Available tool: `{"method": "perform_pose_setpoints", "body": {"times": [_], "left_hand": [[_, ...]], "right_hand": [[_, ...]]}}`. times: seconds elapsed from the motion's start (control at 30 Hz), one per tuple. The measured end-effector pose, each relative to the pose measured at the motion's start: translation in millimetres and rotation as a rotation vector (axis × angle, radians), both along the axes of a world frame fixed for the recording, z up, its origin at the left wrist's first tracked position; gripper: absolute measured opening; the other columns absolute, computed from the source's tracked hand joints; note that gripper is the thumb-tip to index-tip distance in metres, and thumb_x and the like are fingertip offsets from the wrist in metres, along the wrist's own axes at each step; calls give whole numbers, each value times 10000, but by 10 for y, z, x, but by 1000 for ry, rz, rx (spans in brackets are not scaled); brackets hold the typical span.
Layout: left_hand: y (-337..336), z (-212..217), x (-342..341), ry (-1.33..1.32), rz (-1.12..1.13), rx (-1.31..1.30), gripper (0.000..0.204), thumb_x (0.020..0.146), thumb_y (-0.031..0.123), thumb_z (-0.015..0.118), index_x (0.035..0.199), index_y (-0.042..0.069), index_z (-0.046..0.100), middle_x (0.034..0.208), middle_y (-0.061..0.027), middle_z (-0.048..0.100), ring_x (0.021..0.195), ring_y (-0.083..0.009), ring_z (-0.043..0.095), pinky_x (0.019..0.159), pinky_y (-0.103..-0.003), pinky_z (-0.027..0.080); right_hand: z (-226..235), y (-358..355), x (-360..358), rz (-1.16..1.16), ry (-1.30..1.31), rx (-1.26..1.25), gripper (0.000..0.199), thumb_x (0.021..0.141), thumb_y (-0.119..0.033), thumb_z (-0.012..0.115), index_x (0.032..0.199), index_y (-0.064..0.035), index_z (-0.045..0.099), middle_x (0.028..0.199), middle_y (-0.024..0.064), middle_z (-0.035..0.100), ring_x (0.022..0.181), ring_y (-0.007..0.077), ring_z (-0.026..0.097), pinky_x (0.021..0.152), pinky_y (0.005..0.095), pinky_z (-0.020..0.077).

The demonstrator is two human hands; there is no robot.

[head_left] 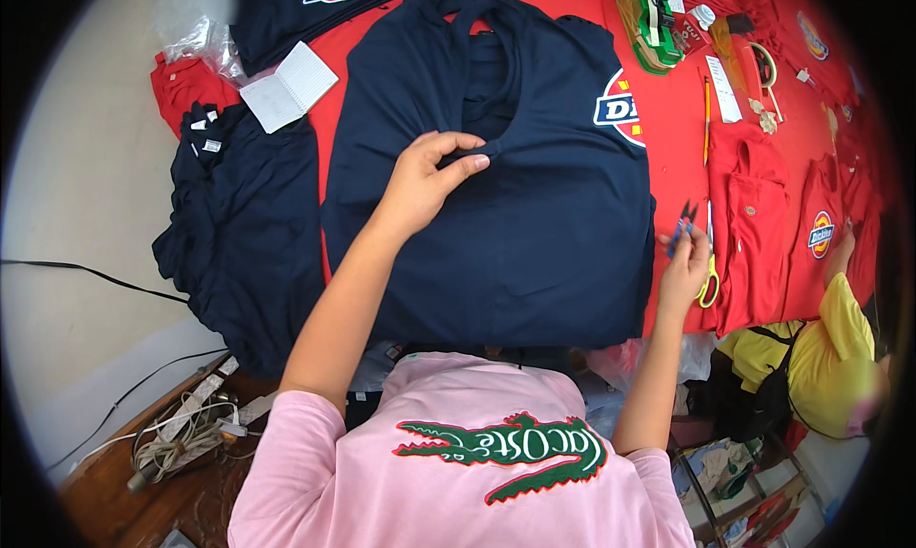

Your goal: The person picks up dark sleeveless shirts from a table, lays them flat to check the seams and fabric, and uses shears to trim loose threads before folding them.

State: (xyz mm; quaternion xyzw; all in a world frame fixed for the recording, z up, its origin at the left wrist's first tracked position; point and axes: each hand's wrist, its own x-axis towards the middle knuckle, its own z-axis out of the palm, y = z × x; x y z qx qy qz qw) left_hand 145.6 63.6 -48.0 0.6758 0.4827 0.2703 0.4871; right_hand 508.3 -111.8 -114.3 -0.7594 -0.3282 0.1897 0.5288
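Observation:
A navy shirt (534, 243) lies spread over the red cloth in front of me, its neck opening at the far side and a round logo patch at its right. My left hand (426, 178) pinches the edge of the neckline between thumb and fingers. To the right of the shirt, my right hand (687, 269) is closed around thread snips (683, 226) with a blue handle, their dark blades pointing away from me. Beside that hand, scissors with yellow handles (708, 286) lie on the red cloth.
A navy pile of garments (243, 224) hangs at the left, near an open notebook (288, 87). Folded red garments (751, 233) lie at the right. Far right are a green tape dispenser (651, 33), a pencil (707, 119) and a tape roll (763, 63). A person in yellow (828, 357) reaches in.

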Motion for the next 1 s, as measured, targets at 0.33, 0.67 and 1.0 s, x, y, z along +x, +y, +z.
{"method": "perform_pose_setpoints", "body": {"times": [0.33,0.67,1.0], "left_hand": [[-404,314,-109,-250,62,-44,201,988,120,739,1152,8,765,1029,-10,696,1014,-93,605,943,-246,460],[-502,300,-216,-69,-56,305,134,987,159,690,1074,93,767,995,-13,687,1084,-187,606,1169,-418,294],[-532,318,-232,-34,-59,339,107,1000,148,654,1062,107,731,997,-12,641,1112,-187,596,1201,-429,247]], "right_hand": [[1387,745,-1541,610,-55,-31,215,910,-133,814,1066,-7,736,864,34,660,691,69,559,591,239,436],[1544,881,-1584,830,143,-304,259,938,-239,806,986,14,774,672,-31,576,639,32,485,557,248,372],[1552,888,-1533,854,69,-347,246,930,-226,812,956,18,790,644,-37,576,618,24,459,545,248,351]]}}
